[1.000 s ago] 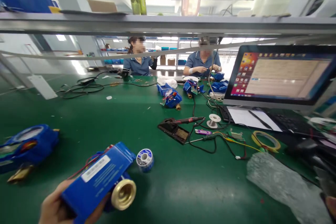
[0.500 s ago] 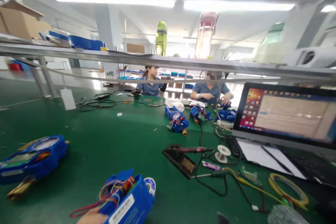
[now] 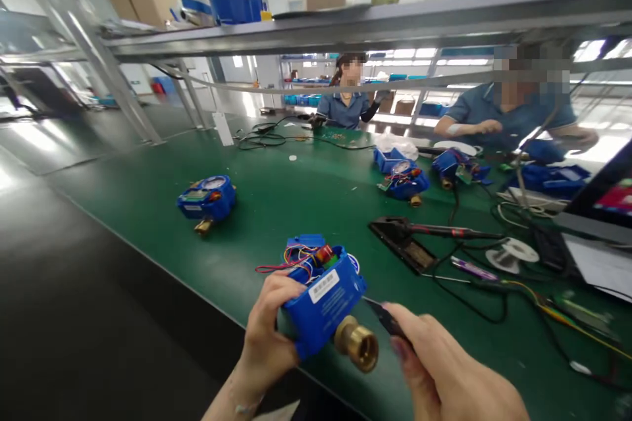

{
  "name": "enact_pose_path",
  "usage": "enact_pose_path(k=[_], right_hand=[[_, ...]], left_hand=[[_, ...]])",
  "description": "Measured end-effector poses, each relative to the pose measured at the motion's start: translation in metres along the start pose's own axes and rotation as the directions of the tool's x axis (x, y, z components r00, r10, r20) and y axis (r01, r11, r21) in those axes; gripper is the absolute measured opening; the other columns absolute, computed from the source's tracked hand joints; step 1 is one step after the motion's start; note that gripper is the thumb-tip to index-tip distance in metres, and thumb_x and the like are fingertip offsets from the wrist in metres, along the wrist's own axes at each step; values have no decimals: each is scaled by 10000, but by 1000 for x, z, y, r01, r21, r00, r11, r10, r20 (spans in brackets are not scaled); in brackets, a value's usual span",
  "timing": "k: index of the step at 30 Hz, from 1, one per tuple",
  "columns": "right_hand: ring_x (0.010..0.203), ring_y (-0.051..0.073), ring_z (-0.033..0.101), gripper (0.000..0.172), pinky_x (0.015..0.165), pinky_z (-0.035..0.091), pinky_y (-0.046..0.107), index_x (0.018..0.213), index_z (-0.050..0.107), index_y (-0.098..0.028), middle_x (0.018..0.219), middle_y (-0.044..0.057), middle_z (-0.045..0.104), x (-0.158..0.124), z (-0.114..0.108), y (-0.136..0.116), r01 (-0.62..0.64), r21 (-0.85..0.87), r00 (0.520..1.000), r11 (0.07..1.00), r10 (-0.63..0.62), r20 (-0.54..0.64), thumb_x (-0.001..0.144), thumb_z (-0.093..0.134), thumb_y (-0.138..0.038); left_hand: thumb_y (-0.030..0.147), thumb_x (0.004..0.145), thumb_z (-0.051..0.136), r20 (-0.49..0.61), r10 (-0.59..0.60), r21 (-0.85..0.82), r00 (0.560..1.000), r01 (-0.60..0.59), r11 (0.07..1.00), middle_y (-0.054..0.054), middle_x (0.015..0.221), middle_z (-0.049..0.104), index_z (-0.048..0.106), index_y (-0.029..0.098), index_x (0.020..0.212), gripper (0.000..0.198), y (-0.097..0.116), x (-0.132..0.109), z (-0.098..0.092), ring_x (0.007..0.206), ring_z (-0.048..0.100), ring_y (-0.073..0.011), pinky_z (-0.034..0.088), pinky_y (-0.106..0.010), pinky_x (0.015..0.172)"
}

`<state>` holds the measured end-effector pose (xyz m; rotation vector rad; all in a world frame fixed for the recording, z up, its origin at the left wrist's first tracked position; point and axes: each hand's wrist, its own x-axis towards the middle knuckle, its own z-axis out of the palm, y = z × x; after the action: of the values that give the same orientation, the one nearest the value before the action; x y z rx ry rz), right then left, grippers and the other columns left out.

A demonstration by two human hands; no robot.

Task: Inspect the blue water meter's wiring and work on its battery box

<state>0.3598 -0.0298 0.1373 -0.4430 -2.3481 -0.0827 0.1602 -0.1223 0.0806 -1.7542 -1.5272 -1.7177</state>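
Observation:
My left hand (image 3: 274,319) grips the left side of a blue water meter (image 3: 323,312) above the table's front edge. The meter is tilted, with a barcode label on its side and a brass threaded fitting (image 3: 360,345) facing me. Red, blue and yellow wires (image 3: 296,256) and a red-wrapped part show at its open top. In my right hand (image 3: 444,362) is a slim black tool (image 3: 388,320), pinched between thumb and fingers. Its thin tip points at the meter's right side; whether it touches cannot be made out.
Another blue meter (image 3: 207,200) rests to the left, and two more (image 3: 405,181) lie farther back. To the right are a soldering iron (image 3: 444,231) on its stand, a solder spool (image 3: 511,255), a purple lighter (image 3: 474,269) and cables. A metal shelf (image 3: 345,26) spans the bench; two people sit beyond.
The view has swung right and down. Both hands now show fully, and the held meter appears higher in view with its brass fitting visible. The black tool has come up beside it.

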Motion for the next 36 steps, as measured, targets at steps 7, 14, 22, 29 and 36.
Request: enact_pose_path(k=[7, 14, 22, 29, 36], right_hand=[[613, 138, 590, 318, 564, 455, 261, 1018, 598, -168, 812, 45, 633, 5, 10, -12, 73, -133, 997, 988, -68, 45, 825, 352, -108], [691, 141, 603, 307, 628, 460, 268, 1114, 576, -132, 849, 48, 640, 9, 14, -13, 52, -37, 998, 998, -51, 49, 834, 452, -130], [728, 85, 567, 333, 611, 518, 210, 1178, 496, -230, 1206, 62, 524, 36, 41, 15, -299, 646, 947, 703, 138, 288, 869, 522, -352], [1013, 205, 593, 375, 658, 563, 268, 1105, 582, -182, 1164, 111, 573, 32, 65, -9, -285, 591, 958, 754, 203, 203, 852, 514, -451], [969, 197, 624, 333, 738, 573, 285, 1132, 572, -167, 1125, 112, 579, 21, 74, -34, -383, 371, 913, 846, 408, 12, 876, 498, -367]], left_hand=[[126, 643, 754, -21, -37, -10, 999, 37, 999, -49, 905, 576, 501, 166, 1043, 475, -5, -5, -3, 853, 554, -189, 461, -330, 839], [217, 627, 802, -54, -102, -42, 993, 100, 994, -53, 918, 568, 510, 187, 1059, 523, -6, -6, -8, 884, 542, -204, 462, -313, 799], [391, 579, 828, 332, -141, -391, 933, 272, 879, -52, 883, 579, 563, 247, 1033, 544, -54, 22, -39, 833, 547, -211, 452, -372, 830], [455, 535, 833, 552, -145, -555, 821, 492, 671, -83, 1086, 597, 551, 271, 1153, 704, -88, 54, -37, 1047, 547, -271, 431, -430, 929], [541, 781, 621, -43, -787, -676, 615, 562, 476, -95, 986, 643, 630, 171, 991, 426, -41, 7, -9, 928, 604, -211, 502, -278, 770]])
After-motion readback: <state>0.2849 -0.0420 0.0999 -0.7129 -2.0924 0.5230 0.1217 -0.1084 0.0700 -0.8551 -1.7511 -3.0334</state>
